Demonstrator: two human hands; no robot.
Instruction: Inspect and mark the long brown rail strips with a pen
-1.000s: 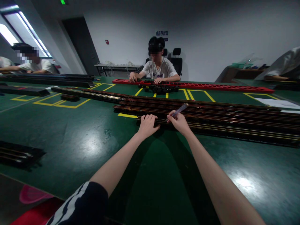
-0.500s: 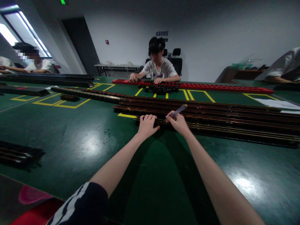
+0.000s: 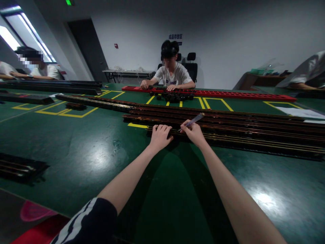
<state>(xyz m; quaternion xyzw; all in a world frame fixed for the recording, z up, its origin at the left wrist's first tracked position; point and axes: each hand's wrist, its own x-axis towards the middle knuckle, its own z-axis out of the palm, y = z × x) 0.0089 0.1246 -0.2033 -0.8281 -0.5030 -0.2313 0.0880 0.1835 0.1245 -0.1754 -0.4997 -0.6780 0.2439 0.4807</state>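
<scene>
Head cam: the long dark rails [image 3: 254,135] lie side by side across the green table [image 3: 76,152], running from about 12 o'clock out to 3 o'clock, glossy black-brown with thin brassy edges. The left hand [image 3: 160,136] lies flat and open on the left end of the nearest one, fingers spread on top. The right hand [image 3: 195,133], just beside it at 1 o'clock, is pinched shut round a slim pen-like tool [image 3: 192,121], tip down on the same rail. The table's shiny, with yellow tape boxes [image 3: 76,113]. At 12 o'clock a person [image 3: 172,73] sits across behind a red rail [image 3: 228,94] and a pile of small black parts [image 3: 174,96]. A dark tray [image 3: 20,169] sits at 9 o'clock. White walls, window [image 3: 15,30] up at 10 o'clock
</scene>
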